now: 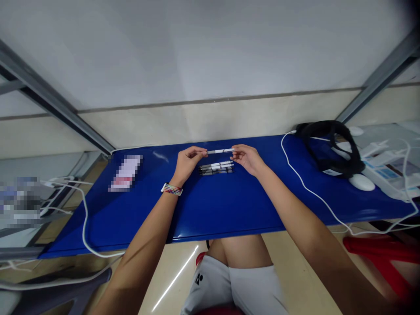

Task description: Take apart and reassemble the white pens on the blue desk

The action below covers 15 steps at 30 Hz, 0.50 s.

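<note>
A white pen (220, 151) is held level between my two hands above the blue table top. My left hand (190, 161) pinches its left end between thumb and fingers. At the other end, the fingertips of my right hand (246, 158) close on the pen. Just below it, nearer to me, several pens (215, 168) lie side by side on the table, some white and some darker. A colourful woven band (172, 189) circles my left wrist.
The blue table (223, 210) meets a wall behind. A blurred-out flat item (126, 173) lies on the left. To the right are a black headset (331, 148), a white controller (361, 182) and a white cable (303, 183). Metal posts frame both sides, and a red stool (377, 247) stands lower right.
</note>
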Tool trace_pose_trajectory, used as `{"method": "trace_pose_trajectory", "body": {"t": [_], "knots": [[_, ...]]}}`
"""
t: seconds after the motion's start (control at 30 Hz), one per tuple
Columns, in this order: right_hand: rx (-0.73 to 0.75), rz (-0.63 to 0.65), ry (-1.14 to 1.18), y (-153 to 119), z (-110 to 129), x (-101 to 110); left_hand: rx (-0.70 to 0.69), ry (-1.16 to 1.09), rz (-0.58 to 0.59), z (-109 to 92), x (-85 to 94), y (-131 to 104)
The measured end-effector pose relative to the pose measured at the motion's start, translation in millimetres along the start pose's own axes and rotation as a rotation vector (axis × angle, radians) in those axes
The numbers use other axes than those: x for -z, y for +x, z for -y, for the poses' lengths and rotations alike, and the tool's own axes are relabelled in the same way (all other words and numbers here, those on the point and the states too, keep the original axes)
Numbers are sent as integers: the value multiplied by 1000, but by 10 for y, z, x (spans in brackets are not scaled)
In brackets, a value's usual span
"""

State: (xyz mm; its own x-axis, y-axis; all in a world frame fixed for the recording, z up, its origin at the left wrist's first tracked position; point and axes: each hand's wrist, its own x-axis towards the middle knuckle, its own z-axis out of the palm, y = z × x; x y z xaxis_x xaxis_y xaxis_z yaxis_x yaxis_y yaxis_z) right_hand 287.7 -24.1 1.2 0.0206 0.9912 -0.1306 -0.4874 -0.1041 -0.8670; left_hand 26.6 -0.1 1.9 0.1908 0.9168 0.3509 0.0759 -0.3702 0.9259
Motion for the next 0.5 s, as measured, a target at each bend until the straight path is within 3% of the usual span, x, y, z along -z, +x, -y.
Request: {"method": "trace_pose_trajectory", "body": {"t": [0.13,0.27,0.5], "knots": [[-93,132,104,-54,71,-30,18,-25,-31,10,-21,1],[-91,202,185,-96,120,-58,24,-45,-51,17,-40,4],[-137,148,377,-45,85,-75,14,-40,-23,6,-74,-6]]}}
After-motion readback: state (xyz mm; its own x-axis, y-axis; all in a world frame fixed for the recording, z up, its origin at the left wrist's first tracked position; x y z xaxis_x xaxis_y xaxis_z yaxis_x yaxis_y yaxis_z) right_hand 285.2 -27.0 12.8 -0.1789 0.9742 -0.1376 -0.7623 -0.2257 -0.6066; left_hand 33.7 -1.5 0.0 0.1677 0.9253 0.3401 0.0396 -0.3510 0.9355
